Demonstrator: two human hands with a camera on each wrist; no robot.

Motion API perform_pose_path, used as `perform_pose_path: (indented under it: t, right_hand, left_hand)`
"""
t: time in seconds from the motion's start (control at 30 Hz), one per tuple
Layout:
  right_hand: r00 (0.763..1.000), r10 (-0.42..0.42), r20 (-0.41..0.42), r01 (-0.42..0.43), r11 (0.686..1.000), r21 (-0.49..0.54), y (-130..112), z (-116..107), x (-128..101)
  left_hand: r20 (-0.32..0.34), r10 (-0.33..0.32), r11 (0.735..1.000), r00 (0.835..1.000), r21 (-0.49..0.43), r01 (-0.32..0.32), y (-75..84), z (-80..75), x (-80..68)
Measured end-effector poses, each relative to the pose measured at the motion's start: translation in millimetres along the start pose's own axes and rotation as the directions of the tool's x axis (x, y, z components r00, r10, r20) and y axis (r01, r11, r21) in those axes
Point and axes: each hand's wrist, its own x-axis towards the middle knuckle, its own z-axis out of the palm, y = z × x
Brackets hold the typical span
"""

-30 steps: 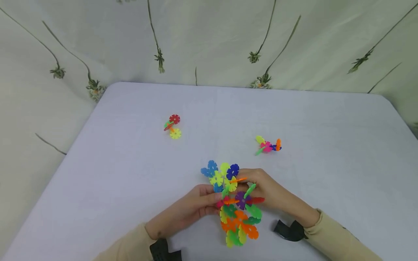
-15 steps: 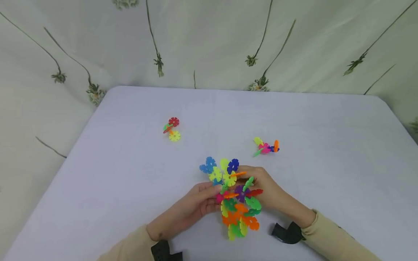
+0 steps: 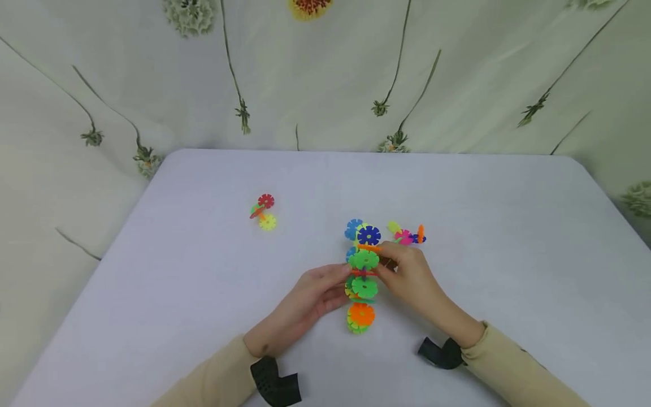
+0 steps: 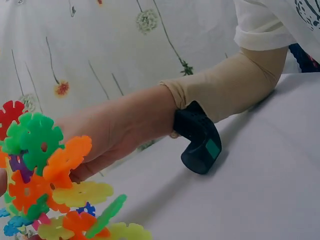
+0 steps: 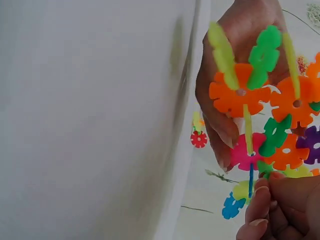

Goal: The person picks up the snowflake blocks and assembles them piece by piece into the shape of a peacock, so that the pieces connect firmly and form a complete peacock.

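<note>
Both hands hold one built-up cluster of interlocking plastic snowflake discs (image 3: 364, 288), in green, orange, yellow, blue, red and purple, above the table. From the left side, my left hand (image 3: 317, 294) grips it with the thumb near the front. On the other side, my right hand (image 3: 412, 277) pinches a part near the upper half. In the right wrist view the right thumb and fingers (image 5: 290, 192) meet at a green disc (image 5: 265, 169), and the left hand (image 5: 245, 42) lies behind the cluster. Discs hide part of both hands' fingertips.
A small joined group of red, green, orange and yellow discs (image 3: 267, 222) lies at the left back of the white table (image 3: 483, 198). Another small group with a pink disc (image 3: 403, 237) lies just beyond the right hand. A floral curtain (image 3: 330, 85) hangs behind.
The cluster has been turned, so its discs now stack in a narrower upright column in view. Both hands have moved slightly away from me with it. The head view has tilted up a little.
</note>
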Motion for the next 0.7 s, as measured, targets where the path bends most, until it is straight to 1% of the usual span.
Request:
perform_pose_path:
  t: [0.13,0.23,0.33,0.4,0.47,0.53,0.6,0.7]
  right_hand:
    - [1.000,-0.014,-0.013,0.014,1.000,-0.019,0,7,2]
    - [0.999,-0.026,-0.026,0.026,1.000,-0.016,-1,12,3]
    - [1.000,-0.020,-0.024,0.020,1.000,-0.012,-2,14,3]
    - [1.000,-0.018,0.007,0.018,1.000,-0.001,-2,13,4]
    - [0.999,-0.021,0.046,0.020,1.000,0.021,-1,8,5]
    - [0.998,-0.030,0.060,0.027,0.998,0.048,2,-1,7]
    - [0.998,-0.030,0.046,0.026,0.997,0.075,6,-12,9]
    - [1.000,-0.006,-0.015,0.007,0.996,0.093,13,-27,12]
  left_hand:
    - [0.003,0.042,0.999,0.999,0.004,-0.042,-2.5,-2.1,0.8]
    - [-0.014,0.065,0.998,0.998,0.022,-0.064,-4.5,-4.9,0.0]
    - [-0.012,0.068,0.997,0.998,0.034,-0.067,-5.4,-7.4,-0.2]
    - [-0.008,0.064,0.998,0.998,0.029,-0.063,-5.7,-8.9,-0.3]
    - [0.000,0.056,0.998,0.998,0.026,-0.056,-5.3,-9.9,0.0]
    - [0.000,0.052,0.998,0.999,0.030,-0.052,-4.5,-11.6,0.3]
    - [0.001,0.052,0.998,0.999,0.033,-0.052,-3.0,-13.5,0.3]
    - [0.001,0.055,0.998,0.998,0.032,-0.055,0.0,-16.4,-0.4]
